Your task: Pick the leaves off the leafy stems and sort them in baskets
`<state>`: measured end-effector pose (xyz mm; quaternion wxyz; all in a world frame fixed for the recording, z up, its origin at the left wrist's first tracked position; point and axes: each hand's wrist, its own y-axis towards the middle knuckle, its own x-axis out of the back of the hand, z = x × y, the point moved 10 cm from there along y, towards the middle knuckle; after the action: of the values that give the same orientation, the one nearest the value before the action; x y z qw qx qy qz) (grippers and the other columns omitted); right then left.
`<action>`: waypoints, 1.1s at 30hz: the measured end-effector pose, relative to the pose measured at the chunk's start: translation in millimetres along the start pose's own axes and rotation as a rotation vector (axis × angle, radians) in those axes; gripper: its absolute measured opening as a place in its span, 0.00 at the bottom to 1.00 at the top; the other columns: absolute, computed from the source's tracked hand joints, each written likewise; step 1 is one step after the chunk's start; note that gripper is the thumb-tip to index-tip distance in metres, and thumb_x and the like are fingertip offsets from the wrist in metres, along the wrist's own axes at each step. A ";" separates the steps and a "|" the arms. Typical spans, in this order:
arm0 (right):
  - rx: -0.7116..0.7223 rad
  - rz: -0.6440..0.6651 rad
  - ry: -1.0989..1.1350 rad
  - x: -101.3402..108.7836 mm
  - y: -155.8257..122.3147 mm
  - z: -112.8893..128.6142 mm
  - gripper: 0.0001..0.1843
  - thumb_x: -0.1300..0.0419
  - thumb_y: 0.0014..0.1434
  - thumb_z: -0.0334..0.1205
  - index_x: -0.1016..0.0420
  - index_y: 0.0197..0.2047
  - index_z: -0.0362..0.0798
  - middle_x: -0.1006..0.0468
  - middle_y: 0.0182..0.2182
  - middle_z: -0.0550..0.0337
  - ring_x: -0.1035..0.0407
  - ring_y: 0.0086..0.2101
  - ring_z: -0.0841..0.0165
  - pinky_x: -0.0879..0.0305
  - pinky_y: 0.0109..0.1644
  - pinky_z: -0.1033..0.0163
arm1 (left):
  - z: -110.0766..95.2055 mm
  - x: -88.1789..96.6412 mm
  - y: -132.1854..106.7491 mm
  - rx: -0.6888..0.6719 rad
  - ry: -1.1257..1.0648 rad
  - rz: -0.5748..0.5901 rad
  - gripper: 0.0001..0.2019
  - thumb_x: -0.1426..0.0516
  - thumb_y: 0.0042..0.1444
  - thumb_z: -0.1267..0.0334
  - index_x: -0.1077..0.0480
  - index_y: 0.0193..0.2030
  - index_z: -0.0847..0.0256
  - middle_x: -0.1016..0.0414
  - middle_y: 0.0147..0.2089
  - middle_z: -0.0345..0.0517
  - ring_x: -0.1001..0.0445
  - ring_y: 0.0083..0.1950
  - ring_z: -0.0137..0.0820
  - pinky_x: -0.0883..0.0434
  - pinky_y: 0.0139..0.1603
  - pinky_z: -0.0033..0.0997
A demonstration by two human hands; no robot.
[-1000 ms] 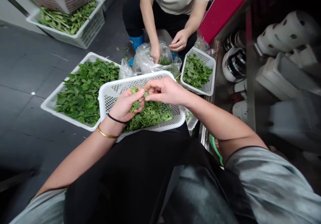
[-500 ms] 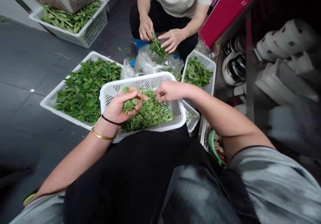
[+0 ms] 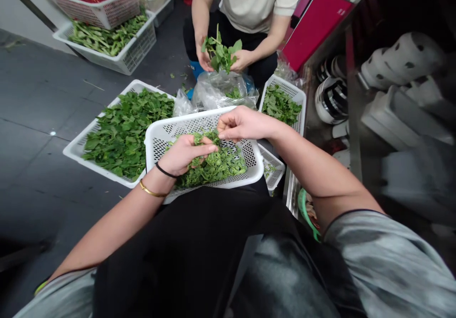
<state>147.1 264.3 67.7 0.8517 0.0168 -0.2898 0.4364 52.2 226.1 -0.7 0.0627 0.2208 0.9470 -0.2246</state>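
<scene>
A white perforated basket (image 3: 252,161) rests on my lap with a heap of curly leafy greens (image 3: 228,163) in it. Over its left part, my left hand (image 3: 187,154) is closed around a small bunch of the greens, which shows between thumb and fingers. My right hand (image 3: 240,124) is close to the left fingertips, above the far side of the basket. Its thumb and fingers are pinched together at the edge of the greens; whether a sprig is between them is hard to make out.
Left of my basket, a white basket (image 3: 76,147) holds broad green leaves. Opposite, a person in a light shirt (image 3: 249,0) holds a leafy bunch (image 3: 223,52) over a clear plastic bag (image 3: 213,90). Another basket of leaves (image 3: 281,104) stands right, near a metal shelf. Stacked baskets (image 3: 131,54) stand back left.
My left hand has turned over and moved right, closing on its greens. My right hand has stayed near, now meeting the left fingertips. The other person has raised a leafy bunch above the bag.
</scene>
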 end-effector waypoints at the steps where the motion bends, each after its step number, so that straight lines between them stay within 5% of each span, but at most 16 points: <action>1: 0.033 -0.028 -0.063 -0.1 -1.4 4.1 0.06 0.39 0.61 0.36 0.27 0.33 0.43 0.29 0.21 0.67 0.36 0.23 0.76 0.42 0.32 0.68 | -0.6 -0.4 -0.8 -0.005 -0.006 0.018 0.16 0.27 0.41 0.54 0.22 0.29 0.65 0.35 0.17 0.37 0.43 0.15 0.21 0.50 0.14 0.23; 5: 0.215 -0.128 -0.418 -14.1 -8.8 32.1 0.08 0.44 0.63 0.34 0.24 0.36 0.42 0.24 0.29 0.59 0.34 0.29 0.72 0.43 0.36 0.65 | -3.8 -5.3 -2.5 -0.040 0.039 0.091 0.19 0.29 0.43 0.49 0.23 0.29 0.65 0.36 0.17 0.37 0.42 0.17 0.24 0.47 0.15 0.25; 8: 0.184 -0.176 -0.657 -26.1 -9.8 39.9 0.13 0.48 0.64 0.33 0.23 0.37 0.40 0.23 0.33 0.51 0.35 0.29 0.69 0.45 0.34 0.63 | -20.0 -3.1 -3.2 -0.165 0.228 0.041 0.18 0.32 0.47 0.48 0.25 0.28 0.63 0.36 0.18 0.36 0.40 0.19 0.24 0.41 0.21 0.26; 13: 0.115 -0.089 -0.542 -22.8 -14.6 35.1 0.14 0.49 0.64 0.32 0.21 0.40 0.41 0.22 0.31 0.56 0.34 0.29 0.71 0.42 0.35 0.65 | -45.0 -10.6 -18.1 -0.354 0.621 0.134 0.12 0.32 0.49 0.54 0.24 0.26 0.60 0.27 0.23 0.40 0.34 0.26 0.27 0.37 0.29 0.25; 16: -0.001 0.042 -0.446 -13.8 -17.8 16.5 0.15 0.47 0.67 0.36 0.20 0.47 0.43 0.21 0.31 0.59 0.30 0.30 0.71 0.38 0.37 0.65 | -41.1 8.0 -23.8 -0.268 0.388 0.113 0.11 0.31 0.46 0.56 0.23 0.26 0.60 0.27 0.23 0.44 0.35 0.23 0.27 0.38 0.23 0.25; 19: -0.267 0.169 -0.638 -16.7 -11.0 -17.7 0.15 0.34 0.60 0.42 0.18 0.45 0.41 0.19 0.32 0.51 0.26 0.35 0.63 0.35 0.38 0.61 | -33.0 27.5 -22.5 -0.176 -0.080 0.046 0.15 0.31 0.44 0.55 0.28 0.21 0.61 0.35 0.20 0.42 0.41 0.19 0.25 0.46 0.15 0.23; 22: -0.370 0.095 -0.795 -23.8 12.7 -31.4 0.19 0.37 0.63 0.47 0.17 0.44 0.37 0.19 0.36 0.40 0.25 0.39 0.55 0.35 0.38 0.56 | -29.3 21.6 -17.6 -0.130 -0.342 0.112 0.17 0.33 0.44 0.55 0.34 0.18 0.61 0.43 0.18 0.41 0.44 0.17 0.25 0.51 0.11 0.22; 26: -0.351 0.142 -0.747 -40.7 33.1 -41.7 0.13 0.39 0.63 0.37 0.17 0.45 0.37 0.18 0.39 0.41 0.25 0.40 0.56 0.35 0.38 0.57 | -28.8 12.5 -15.9 -0.128 -0.384 0.145 0.16 0.36 0.46 0.54 0.34 0.19 0.61 0.39 0.19 0.43 0.41 0.16 0.26 0.52 0.09 0.23; 33: -0.255 0.101 -0.664 -20.3 19.5 -27.4 0.12 0.39 0.63 0.35 0.17 0.47 0.42 0.17 0.40 0.49 0.26 0.40 0.63 0.38 0.42 0.61 | -16.3 11.4 -13.8 -0.114 -0.329 0.146 0.20 0.28 0.42 0.53 0.32 0.22 0.63 0.25 0.25 0.48 0.33 0.17 0.27 0.49 0.08 0.19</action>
<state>136.4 269.1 30.3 0.6835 0.0371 -0.6033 0.4091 35.6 226.9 16.8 0.2452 0.2454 0.9166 -0.1987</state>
